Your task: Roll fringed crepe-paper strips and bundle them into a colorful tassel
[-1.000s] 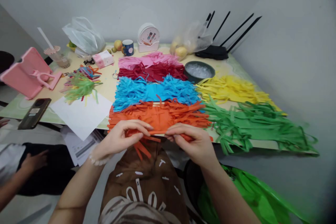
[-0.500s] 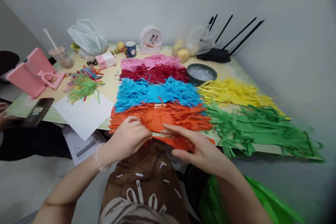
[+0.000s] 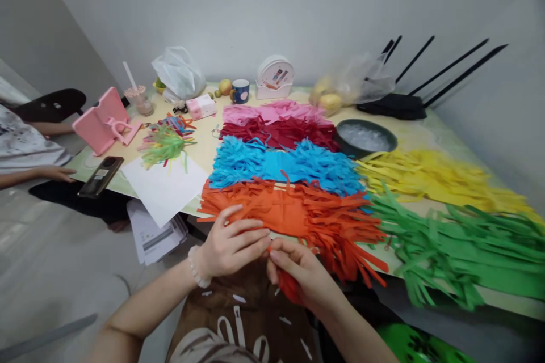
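Low in front of me, at the table's near edge, my right hand (image 3: pixel 300 272) is closed around a bunched piece of orange-red fringed paper (image 3: pixel 290 286). My left hand (image 3: pixel 236 244), with a beaded bracelet on the wrist, meets it at the fingertips and pinches the paper's end; its thumb is hidden and some fingers stay spread. Just beyond lies a flat orange fringed sheet (image 3: pixel 276 210). Behind that come blue (image 3: pixel 279 165), dark red (image 3: pixel 281 133) and pink (image 3: pixel 276 112) fringed sheets in rows.
Green (image 3: pixel 460 244) and yellow (image 3: pixel 443 178) fringed paper lies right, below a dark bowl (image 3: pixel 366 137) and a black router (image 3: pixel 392 106). Left are white paper (image 3: pixel 166 187), a coloured tassel (image 3: pixel 166 144), a phone (image 3: pixel 101 176) and a pink stand (image 3: pixel 102 122). Another person's hand (image 3: pixel 57 173) rests at the left edge.
My view has turned left, so the table appears shifted right. My right hand, loosely spread before, has closed on the orange paper, and the two hands have come together.
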### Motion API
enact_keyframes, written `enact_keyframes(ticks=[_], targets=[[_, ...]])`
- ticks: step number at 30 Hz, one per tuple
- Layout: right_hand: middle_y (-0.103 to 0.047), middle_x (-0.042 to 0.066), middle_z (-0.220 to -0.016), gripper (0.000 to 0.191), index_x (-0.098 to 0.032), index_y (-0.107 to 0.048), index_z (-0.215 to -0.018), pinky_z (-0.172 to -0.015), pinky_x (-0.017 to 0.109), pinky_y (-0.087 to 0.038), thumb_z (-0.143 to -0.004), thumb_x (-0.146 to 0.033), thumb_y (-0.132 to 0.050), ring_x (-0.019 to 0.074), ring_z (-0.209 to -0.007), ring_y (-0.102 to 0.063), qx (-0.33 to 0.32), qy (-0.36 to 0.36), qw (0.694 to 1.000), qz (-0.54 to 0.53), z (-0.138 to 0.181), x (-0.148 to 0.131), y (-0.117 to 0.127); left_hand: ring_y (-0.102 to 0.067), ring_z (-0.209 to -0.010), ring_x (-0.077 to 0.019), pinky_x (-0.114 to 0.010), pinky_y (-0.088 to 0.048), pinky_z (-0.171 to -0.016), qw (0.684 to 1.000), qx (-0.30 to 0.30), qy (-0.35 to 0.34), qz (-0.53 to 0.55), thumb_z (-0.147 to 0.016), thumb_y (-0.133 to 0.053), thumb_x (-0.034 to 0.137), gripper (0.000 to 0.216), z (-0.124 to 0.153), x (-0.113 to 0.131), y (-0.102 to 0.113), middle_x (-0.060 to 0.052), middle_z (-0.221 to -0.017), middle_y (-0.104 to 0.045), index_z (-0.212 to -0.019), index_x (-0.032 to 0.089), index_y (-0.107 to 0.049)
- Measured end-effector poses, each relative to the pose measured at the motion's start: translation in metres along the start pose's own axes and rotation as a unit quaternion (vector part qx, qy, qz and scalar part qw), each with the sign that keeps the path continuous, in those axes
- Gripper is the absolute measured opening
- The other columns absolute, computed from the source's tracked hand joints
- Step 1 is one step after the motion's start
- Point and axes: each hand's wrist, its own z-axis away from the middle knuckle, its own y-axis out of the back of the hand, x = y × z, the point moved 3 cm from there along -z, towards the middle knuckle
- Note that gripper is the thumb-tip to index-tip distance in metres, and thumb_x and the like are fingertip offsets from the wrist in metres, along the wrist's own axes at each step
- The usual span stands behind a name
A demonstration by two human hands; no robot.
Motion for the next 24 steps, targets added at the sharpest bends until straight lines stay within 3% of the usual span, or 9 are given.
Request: enact_keyframes(ticks=[5, 9, 13, 17, 20, 24], targets=[[-0.066, 0.001, -0.056, 0.040, -0.017, -0.061, -0.077, -0.055, 0.022, -0.041, -0.082, -0.053, -0.076, 0.0108, -0.049, -0.054, -0.006, 0.007, 1.000, 0.014, -0.002, -0.020, -0.010, -0.070, -0.107, -0.0193, -0.049, -0.028, -0.118, 0.999, 0.035, 0.017, 0.014, -0.098, -0.052, 0.017, 0.017, 0.000, -0.007, -0.003, -0.003, -0.102, -0.079, -0.107, 0.018, -0.066], [-0.069, 0.002, -0.062, 0.032, -0.018, -0.062, -0.083, -0.059, 0.022, -0.045, -0.091, -0.048, -0.069, 0.0117, -0.054, -0.059, -0.002, 0.069, 0.997, 0.024, 0.001, -0.039, -0.017, -0.074, -0.093, -0.0168, -0.046, -0.036, -0.113, 0.984, 0.083, 0.118, 0.107, -0.092, -0.056, 0.010, 0.017, -0.012, -0.006, -0.011, -0.002, -0.089, -0.080, -0.102, 0.020, -0.066], [-0.071, 0.003, -0.073, 0.029, -0.018, -0.060, -0.090, -0.064, 0.021, -0.048, -0.097, -0.046, -0.061, 0.0120, -0.063, -0.062, -0.003, 0.129, 0.991, 0.025, 0.001, -0.050, -0.015, -0.075, -0.092, -0.0180, -0.043, -0.046, -0.105, 0.937, 0.116, 0.259, 0.204, -0.089, -0.057, 0.007, 0.020, -0.023, -0.001, -0.024, -0.004, -0.094, -0.079, -0.097, 0.022, -0.070], [-0.067, 0.000, -0.072, 0.022, -0.020, -0.054, -0.098, -0.062, 0.021, -0.046, -0.102, -0.041, -0.052, 0.0121, -0.063, -0.060, 0.053, 0.137, 0.984, 0.098, 0.000, -0.056, -0.003, -0.072, -0.103, -0.0195, -0.036, -0.053, -0.099, 0.875, 0.084, 0.364, 0.308, -0.092, -0.059, 0.014, 0.022, -0.028, 0.002, -0.038, -0.006, -0.107, -0.078, -0.103, 0.023, -0.075], [-0.063, -0.002, -0.069, 0.015, -0.020, -0.052, -0.100, -0.055, 0.022, -0.042, -0.104, -0.033, -0.045, 0.0125, -0.058, -0.058, 0.105, 0.156, 0.954, 0.233, -0.002, -0.061, 0.004, -0.070, -0.110, -0.0222, -0.036, -0.053, -0.101, 0.846, 0.080, 0.409, 0.332, -0.088, -0.065, 0.020, 0.020, -0.029, -0.001, -0.045, -0.006, -0.112, -0.076, -0.104, 0.025, -0.077], [-0.067, 0.004, -0.084, 0.012, -0.020, -0.054, -0.101, -0.068, 0.028, -0.046, -0.100, -0.019, -0.042, 0.0182, -0.074, -0.064, 0.129, 0.211, 0.863, 0.440, -0.005, -0.069, 0.002, -0.072, -0.103, -0.0215, -0.034, -0.054, -0.099, 0.830, 0.115, 0.447, 0.315, -0.087, -0.066, 0.022, 0.014, -0.029, -0.010, -0.055, -0.005, -0.104, -0.079, -0.091, 0.025, -0.079]])
